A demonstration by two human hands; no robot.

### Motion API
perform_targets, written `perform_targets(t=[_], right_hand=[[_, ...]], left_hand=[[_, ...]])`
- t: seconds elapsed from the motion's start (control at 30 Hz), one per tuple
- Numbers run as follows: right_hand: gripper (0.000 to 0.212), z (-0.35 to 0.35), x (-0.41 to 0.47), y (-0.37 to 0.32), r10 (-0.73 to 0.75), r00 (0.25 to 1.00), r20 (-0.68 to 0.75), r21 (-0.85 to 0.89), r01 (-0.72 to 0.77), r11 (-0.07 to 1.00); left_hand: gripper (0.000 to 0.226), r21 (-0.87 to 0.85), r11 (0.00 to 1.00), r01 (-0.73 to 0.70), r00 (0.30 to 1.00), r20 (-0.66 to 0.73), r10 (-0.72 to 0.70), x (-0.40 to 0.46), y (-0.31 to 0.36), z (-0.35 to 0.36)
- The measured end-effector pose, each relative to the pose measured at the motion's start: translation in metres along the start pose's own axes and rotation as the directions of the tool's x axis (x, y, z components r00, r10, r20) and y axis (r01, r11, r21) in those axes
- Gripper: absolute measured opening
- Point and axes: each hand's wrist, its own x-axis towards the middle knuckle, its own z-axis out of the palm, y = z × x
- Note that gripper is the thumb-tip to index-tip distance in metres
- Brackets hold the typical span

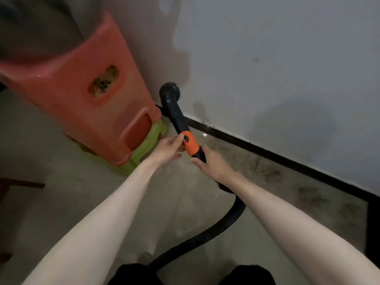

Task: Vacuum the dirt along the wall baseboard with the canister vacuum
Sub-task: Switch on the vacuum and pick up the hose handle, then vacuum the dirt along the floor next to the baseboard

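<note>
At the middle of the scene, a black vacuum wand [178, 118] with an orange collar [191, 145] is held slanting up and away, its round nozzle head [169, 93] raised against the wall [277, 68] above the far end of the black baseboard [267, 153]. The orange collar is pinched from the left by the fingertips of the left hand [169, 150], with the thumb laid along its upper edge. The dark stem just below the collar is gripped by the right hand [212, 164], fingers curled under it. Both bare forearms are stretched forward from the near edge. A black hose [207, 235] is seen curving from under the right wrist toward the near side, between 2 dark-clad knees. Dark specks of dirt [308, 192] are scattered on the grey floor [72, 202] along the baseboard to the right. Just left of the wand, an orange plastic stool [82, 95] is stacked over a green stool [152, 138], leaving a narrow gap at the wall. Open floor is left on the near side. A dark red furniture piece [20, 185] is cut off at the left edge.
</note>
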Motion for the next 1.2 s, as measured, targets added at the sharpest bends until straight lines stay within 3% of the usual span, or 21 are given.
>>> perform_targets(t=[0.3,0.43,0.6,0.73,0.9,1.07,1.2], right_hand=[[0.031,0.111,0.060,0.128,-0.041,0.999,0.023,-0.042,0.042,0.998],[0.031,0.144,0.067,0.181,0.013,0.981,0.191,0.000,-0.013,1.000],[0.040,0.170,0.071,0.223,0.007,0.943,0.333,-0.165,0.051,0.985],[0.054,0.198,0.081,0.236,-0.028,0.952,0.305,-0.386,0.151,0.910],[0.053,0.221,0.087,0.253,-0.101,0.946,0.308,-0.507,0.253,0.824],[0.045,0.213,0.084,0.270,-0.064,0.937,0.345,-0.378,0.200,0.904],[0.047,0.196,0.080,0.288,-0.022,0.962,0.272,-0.336,0.116,0.935]], left_hand=[[0.029,-0.276,0.959,0.058,0.995,-0.057,-0.076,0.112,-0.152,0.035],[0.037,-0.350,0.930,0.115,0.984,-0.089,-0.155,0.146,-0.216,0.045],[0.046,-0.490,0.859,0.145,0.947,-0.182,-0.263,0.171,-0.276,0.039],[0.051,-0.565,0.813,0.139,0.920,-0.230,-0.317,0.179,-0.316,0.035],[0.050,-0.626,0.766,0.148,0.891,-0.251,-0.378,0.185,-0.352,0.032],[0.048,-0.641,0.748,0.174,0.898,-0.209,-0.388,0.192,-0.351,0.039],[0.046,-0.602,0.771,0.208,0.922,-0.143,-0.360,0.208,-0.336,0.053]])
